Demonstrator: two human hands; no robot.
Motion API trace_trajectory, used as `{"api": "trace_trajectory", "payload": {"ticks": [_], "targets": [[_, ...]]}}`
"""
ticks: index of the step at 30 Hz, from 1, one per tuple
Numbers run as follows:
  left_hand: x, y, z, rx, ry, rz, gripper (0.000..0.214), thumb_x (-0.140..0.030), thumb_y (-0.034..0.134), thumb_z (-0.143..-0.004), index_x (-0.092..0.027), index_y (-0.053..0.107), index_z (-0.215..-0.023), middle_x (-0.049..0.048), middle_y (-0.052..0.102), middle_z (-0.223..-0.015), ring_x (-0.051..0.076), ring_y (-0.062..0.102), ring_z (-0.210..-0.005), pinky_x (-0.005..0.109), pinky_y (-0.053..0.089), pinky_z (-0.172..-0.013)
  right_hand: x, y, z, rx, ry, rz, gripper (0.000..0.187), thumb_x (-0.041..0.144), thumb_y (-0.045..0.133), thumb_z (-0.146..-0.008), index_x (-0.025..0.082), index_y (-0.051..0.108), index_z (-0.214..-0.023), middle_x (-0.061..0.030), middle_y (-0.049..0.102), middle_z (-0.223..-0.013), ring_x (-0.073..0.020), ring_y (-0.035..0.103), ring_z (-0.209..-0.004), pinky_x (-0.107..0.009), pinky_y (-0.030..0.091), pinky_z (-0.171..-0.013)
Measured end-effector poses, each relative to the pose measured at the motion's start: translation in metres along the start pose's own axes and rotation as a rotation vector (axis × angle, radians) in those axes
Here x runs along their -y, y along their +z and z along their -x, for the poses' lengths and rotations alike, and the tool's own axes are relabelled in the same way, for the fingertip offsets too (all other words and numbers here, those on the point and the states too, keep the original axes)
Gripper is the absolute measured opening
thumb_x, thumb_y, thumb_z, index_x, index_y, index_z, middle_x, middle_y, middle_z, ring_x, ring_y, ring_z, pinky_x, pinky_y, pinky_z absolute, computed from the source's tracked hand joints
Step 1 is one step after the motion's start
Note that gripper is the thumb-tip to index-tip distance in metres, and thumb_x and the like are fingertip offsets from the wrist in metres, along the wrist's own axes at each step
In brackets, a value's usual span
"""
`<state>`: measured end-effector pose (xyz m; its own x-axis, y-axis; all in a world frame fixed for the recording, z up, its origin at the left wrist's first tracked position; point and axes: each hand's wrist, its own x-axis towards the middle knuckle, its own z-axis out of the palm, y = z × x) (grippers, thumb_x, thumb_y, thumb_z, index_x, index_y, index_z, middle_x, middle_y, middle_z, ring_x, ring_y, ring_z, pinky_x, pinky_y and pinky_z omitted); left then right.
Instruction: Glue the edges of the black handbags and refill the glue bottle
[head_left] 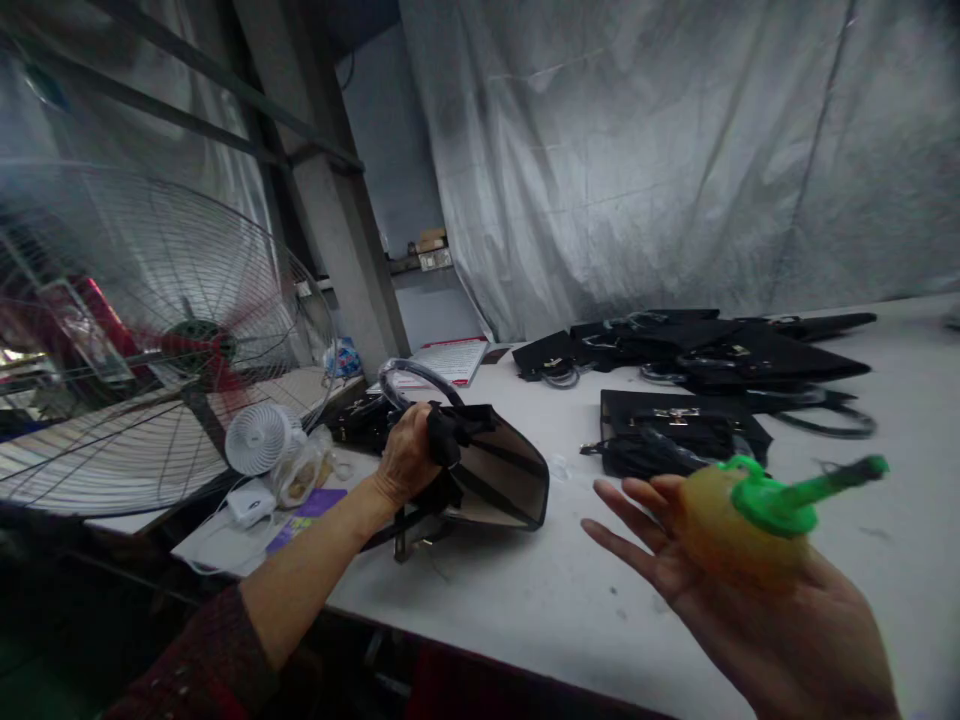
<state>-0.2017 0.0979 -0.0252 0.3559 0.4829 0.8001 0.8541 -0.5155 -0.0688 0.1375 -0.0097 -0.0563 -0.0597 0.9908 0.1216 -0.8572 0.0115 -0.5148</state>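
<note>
My left hand is closed round the black top edge of a tan and black handbag that lies tipped on the white table. Its curved handle arches above my knuckles. My right hand is raised palm up at the lower right, fingers stretched out, with a yellow squeeze bottle resting against the palm. The bottle's green cap and nozzle point to the right.
Several black handbags lie in a heap at the back of the table, one flat black bag nearer. A large caged fan and a small white fan stand at the left. Grey sheeting hangs behind.
</note>
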Motion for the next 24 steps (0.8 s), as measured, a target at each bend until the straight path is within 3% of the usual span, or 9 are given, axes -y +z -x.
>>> {"api": "trace_trajectory", "payload": {"ticks": [3,7,9,11,14,17,20,24], "targets": [[0.006,0.009,-0.008,0.004,0.078,0.024,0.035,-0.013,0.064,-0.074,-0.021,0.055,-0.107,0.0068,0.071,-0.096,0.024,0.072,-0.092,0.037,0.061,-0.085,0.004,-0.006,0.006,-0.092,-0.002,-0.031,0.027,0.034,0.061,-0.081,0.025,0.080,-0.098,-0.0103,0.078,-0.108,-0.0444,0.067,-0.114,-0.075,0.051,-0.096],[0.001,0.016,-0.014,0.006,0.131,0.025,0.040,-0.013,0.066,-0.077,-0.019,0.053,-0.114,0.0095,0.072,-0.098,0.026,0.073,-0.093,0.037,0.062,-0.083,0.011,-0.010,0.012,-0.267,-0.005,-0.063,0.026,0.034,0.060,-0.079,0.025,0.079,-0.095,-0.0095,0.078,-0.105,-0.0436,0.069,-0.112,-0.073,0.055,-0.093],[-0.005,0.016,-0.018,0.054,0.170,0.033,0.036,-0.012,0.065,-0.077,-0.018,0.055,-0.112,0.0090,0.072,-0.095,0.025,0.073,-0.091,0.035,0.062,-0.082,0.017,-0.013,0.016,-0.385,0.016,-0.056,0.026,0.034,0.061,-0.075,0.026,0.078,-0.093,-0.0095,0.078,-0.105,-0.0419,0.071,-0.107,-0.066,0.061,-0.086],[-0.010,0.013,-0.022,0.132,0.215,0.051,0.029,-0.009,0.062,-0.077,-0.018,0.058,-0.105,0.0071,0.071,-0.091,0.023,0.072,-0.087,0.033,0.061,-0.079,0.025,-0.019,0.022,-0.526,0.066,-0.013,0.029,0.032,0.064,-0.069,0.027,0.077,-0.094,-0.0100,0.077,-0.105,-0.0384,0.074,-0.095,-0.049,0.067,-0.065],[-0.015,0.000,-0.034,0.231,0.245,0.089,0.019,-0.011,0.058,-0.079,-0.016,0.062,-0.097,0.0102,0.067,-0.094,0.022,0.070,-0.082,0.033,0.060,-0.073,0.041,-0.030,0.034,-0.678,0.087,0.072,0.036,0.032,0.066,-0.063,0.027,0.076,-0.098,-0.0105,0.077,-0.099,-0.0248,0.070,-0.064,-0.024,0.051,-0.035],[-0.019,-0.018,-0.058,0.314,0.260,0.160,0.012,-0.016,0.054,-0.084,-0.015,0.064,-0.091,0.0141,0.063,-0.103,0.022,0.066,-0.081,0.034,0.057,-0.072,0.057,-0.043,0.048,-0.734,0.037,0.123,0.037,0.034,0.065,-0.063,0.022,0.075,-0.097,-0.0106,0.073,-0.088,-0.0120,0.052,-0.046,-0.018,0.038,-0.029],[-0.027,-0.039,-0.093,0.455,0.320,0.270,0.015,-0.014,0.053,-0.081,-0.017,0.066,-0.089,0.0097,0.065,-0.107,0.019,0.066,-0.087,0.030,0.054,-0.077,0.069,-0.055,0.060,-0.797,0.010,0.143,0.039,0.033,0.064,-0.061,0.018,0.074,-0.096,-0.0103,0.070,-0.083,-0.0086,0.044,-0.045,-0.015,0.034,-0.029],[-0.050,-0.055,-0.139,0.800,0.336,0.446,0.015,-0.019,0.056,-0.083,-0.014,0.066,-0.074,-0.0009,0.059,-0.072,0.012,0.056,-0.069,0.022,0.045,-0.066,0.073,-0.072,0.075,-0.838,-0.011,0.138,0.044,0.031,0.069,-0.055,0.016,0.074,-0.097,-0.0084,0.066,-0.083,-0.0079,0.043,-0.050,-0.014,0.036,-0.032]]}}
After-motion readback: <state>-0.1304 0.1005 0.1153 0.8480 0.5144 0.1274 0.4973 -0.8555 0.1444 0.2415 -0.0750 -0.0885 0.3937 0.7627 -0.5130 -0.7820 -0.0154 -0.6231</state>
